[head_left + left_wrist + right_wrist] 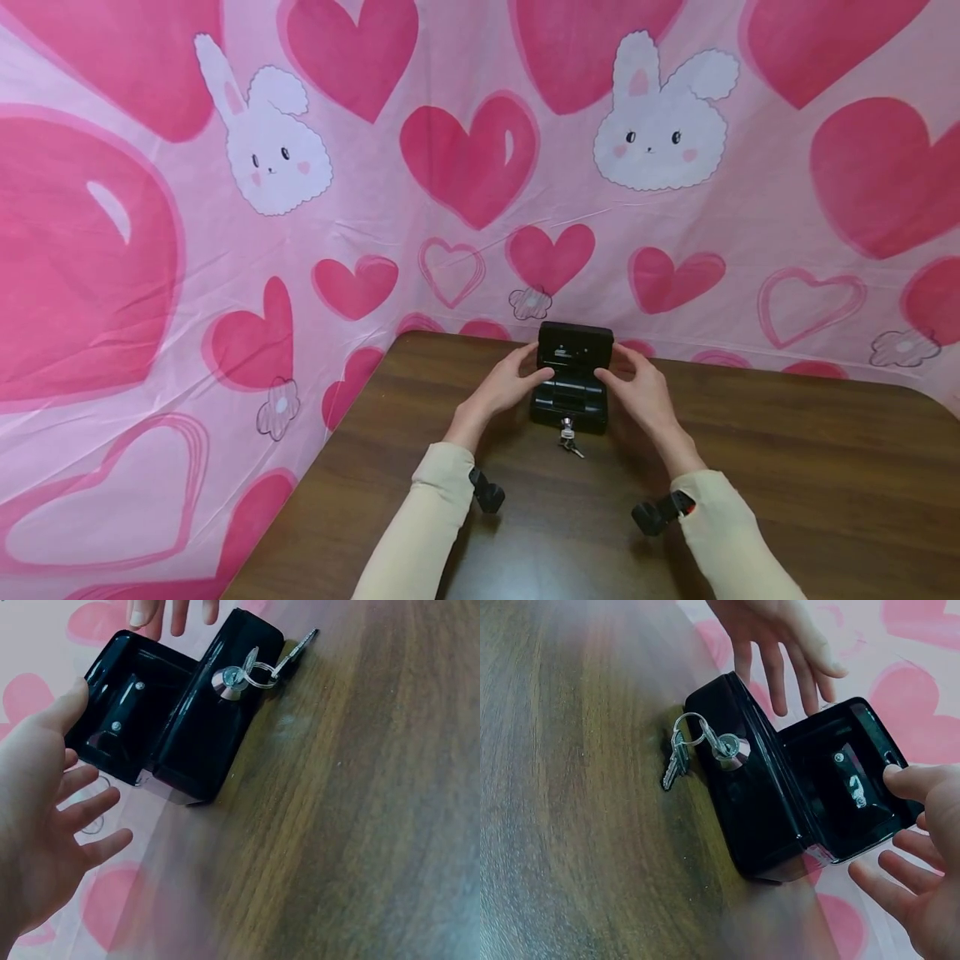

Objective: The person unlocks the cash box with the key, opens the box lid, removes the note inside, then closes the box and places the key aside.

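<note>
A small black cash box (568, 408) stands on the table with its lid (575, 340) raised, its dark inside showing. A key sits in the round silver lock (731, 750) on the front, and more keys (675, 763) hang from its ring. My left hand (504, 385) holds the lid's left side, the thumb in front and fingers partly behind the edge. On the right side my right hand (643, 392) does the same, its thumb over the lid's rim. In both wrist views the other fingers spread beside the lid, touching nothing visible.
The brown wooden table (787, 467) reaches toward me and to the right. Close behind the box hangs a pink cloth (487, 250) with hearts and rabbits, which also runs along the table's left edge. Each wrist carries a small black camera.
</note>
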`<act>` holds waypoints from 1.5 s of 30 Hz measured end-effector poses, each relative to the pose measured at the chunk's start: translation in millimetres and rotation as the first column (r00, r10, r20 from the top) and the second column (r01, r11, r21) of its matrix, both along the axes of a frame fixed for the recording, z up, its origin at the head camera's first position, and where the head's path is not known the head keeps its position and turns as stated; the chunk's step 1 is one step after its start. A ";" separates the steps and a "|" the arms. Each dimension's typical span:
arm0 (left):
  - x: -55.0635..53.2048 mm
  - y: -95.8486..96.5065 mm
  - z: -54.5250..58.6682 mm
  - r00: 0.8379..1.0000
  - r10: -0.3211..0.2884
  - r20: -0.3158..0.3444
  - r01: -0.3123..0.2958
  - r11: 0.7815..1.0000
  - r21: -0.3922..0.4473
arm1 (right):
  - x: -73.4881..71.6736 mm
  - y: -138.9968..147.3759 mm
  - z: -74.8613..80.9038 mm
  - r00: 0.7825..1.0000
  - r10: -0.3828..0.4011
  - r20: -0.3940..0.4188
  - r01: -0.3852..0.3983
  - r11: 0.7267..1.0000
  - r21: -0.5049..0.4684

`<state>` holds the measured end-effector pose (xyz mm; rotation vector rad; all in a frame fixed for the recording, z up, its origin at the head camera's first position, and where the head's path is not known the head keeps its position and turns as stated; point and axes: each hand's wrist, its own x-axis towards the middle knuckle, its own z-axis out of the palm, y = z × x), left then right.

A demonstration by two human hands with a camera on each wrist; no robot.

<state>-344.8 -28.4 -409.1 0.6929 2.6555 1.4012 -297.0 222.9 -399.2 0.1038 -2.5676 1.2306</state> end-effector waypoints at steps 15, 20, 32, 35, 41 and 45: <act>0.6 -1.4 -0.1 0.998 0.019 -0.054 -0.022 0.998 -0.054 | 4.6 1.6 -7.7 0.999 0.036 0.003 -0.036 0.999 0.016; 5.8 -7.8 -1.0 0.997 0.011 -0.073 -0.015 0.999 -0.052 | 12.2 2.8 -10.4 0.998 0.053 -0.018 -0.052 0.998 0.032; 20.6 -21.8 -20.7 0.997 0.028 -0.073 -0.036 0.992 -0.121 | 26.7 0.5 -28.8 0.995 0.099 0.003 -0.099 0.994 0.051; 22.3 -22.3 -22.9 0.997 0.032 -0.065 -0.041 0.990 -0.136 | 26.4 -2.2 -34.9 0.994 0.111 -0.019 -0.110 0.993 0.033; 24.1 -20.3 -21.3 0.997 0.035 -0.063 -0.045 0.986 -0.162 | 24.5 -4.1 -39.7 0.995 0.103 -0.015 -0.103 0.994 0.033; 26.3 -16.4 -20.2 0.998 0.024 -0.058 -0.033 0.985 -0.170 | 24.1 -5.9 -39.8 0.995 0.101 -0.004 -0.101 0.994 0.040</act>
